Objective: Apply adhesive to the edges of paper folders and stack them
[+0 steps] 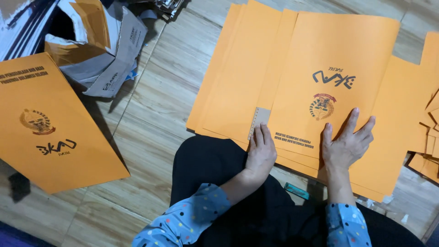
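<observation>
I see my left hand (260, 153) lying flat, fingers together, pressing a small grey ruler strip (259, 120) against the top orange printed paper folder (329, 77) of a stack on the wooden floor (151, 119). My right hand (346, 145) rests open, fingers spread, flat on that same folder's lower edge, gripping nothing.

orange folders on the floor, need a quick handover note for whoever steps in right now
Left hand: flat, fingers on a small grey ruler at the left edge of the top orange folder.
Right hand: spread flat on that folder, pinning it.
Folder lies on a fanned stack of orange sheets on the wooden floor.
Done: another printed folder lies apart at far left, by a torn cardboard box.
Left: the stack under the hands.
</observation>
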